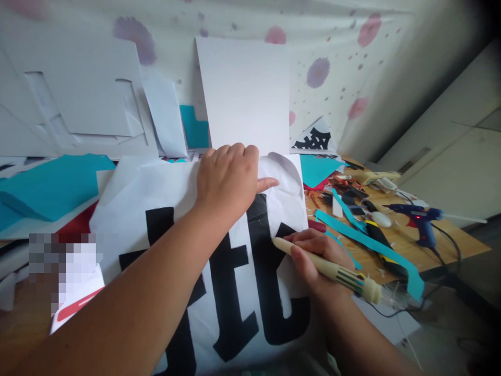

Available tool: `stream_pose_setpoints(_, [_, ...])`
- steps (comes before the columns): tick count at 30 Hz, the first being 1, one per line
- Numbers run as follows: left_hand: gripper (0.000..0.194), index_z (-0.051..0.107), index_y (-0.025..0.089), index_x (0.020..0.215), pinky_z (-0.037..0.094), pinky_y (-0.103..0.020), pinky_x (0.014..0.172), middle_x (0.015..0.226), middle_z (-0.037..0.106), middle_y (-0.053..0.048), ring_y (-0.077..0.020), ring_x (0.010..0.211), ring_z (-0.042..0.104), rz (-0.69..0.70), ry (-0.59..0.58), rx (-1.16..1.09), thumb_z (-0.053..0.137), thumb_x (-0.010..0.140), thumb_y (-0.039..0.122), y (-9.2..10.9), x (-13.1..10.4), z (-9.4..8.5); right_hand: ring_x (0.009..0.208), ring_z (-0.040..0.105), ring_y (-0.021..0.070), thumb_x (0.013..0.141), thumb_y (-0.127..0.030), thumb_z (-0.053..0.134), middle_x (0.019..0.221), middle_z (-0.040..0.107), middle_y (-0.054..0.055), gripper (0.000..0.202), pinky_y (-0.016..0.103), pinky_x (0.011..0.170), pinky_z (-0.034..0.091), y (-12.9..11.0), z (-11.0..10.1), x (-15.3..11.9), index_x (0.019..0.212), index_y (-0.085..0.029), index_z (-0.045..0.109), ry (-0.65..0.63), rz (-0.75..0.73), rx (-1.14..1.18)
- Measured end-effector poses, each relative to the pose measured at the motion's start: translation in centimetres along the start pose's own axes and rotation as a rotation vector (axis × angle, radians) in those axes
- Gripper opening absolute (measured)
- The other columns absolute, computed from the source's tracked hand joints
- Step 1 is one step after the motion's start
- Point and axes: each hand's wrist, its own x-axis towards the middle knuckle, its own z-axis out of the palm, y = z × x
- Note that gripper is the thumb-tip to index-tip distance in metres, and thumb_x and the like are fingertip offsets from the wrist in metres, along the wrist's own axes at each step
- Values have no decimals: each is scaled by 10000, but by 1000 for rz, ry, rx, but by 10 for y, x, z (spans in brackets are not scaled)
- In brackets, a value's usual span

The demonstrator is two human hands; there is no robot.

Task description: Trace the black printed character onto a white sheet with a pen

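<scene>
Looks like a home craft corner: paper scraps (368, 237) all over the worktop (450, 237), glue gun (418, 219), flowery wall cloth (332, 57).

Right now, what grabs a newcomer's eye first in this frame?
The big white sheet with black letters fills the centre, pinned by the left hand at its top. The right hand holds a cream pen with its tip at a letter's edge. Right of it, teal paper strips and a blue glue gun litter the wooden table.
</scene>
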Motion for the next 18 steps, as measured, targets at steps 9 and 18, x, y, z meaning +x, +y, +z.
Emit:
stream_pose_setpoints(9, [471,619,172,945,348,-365,722,859,657,-85,-291,894,619,11,-4,67,619,837,630,1,0,0,601,730,178,785,-164,655,666,689,-3,124,256,500,552,-2,-2,1,708,-216,574,-41,38,0])
stream_pose_setpoints(18, [474,623,170,938,332,-368,702,860,662,-84,-299,896,631,12,1,72,629,829,631,1,1,0,631,733,173,794,-169,658,666,663,-13,139,253,519,559,3,-2,-3,706,-212,559,-47,22,58])
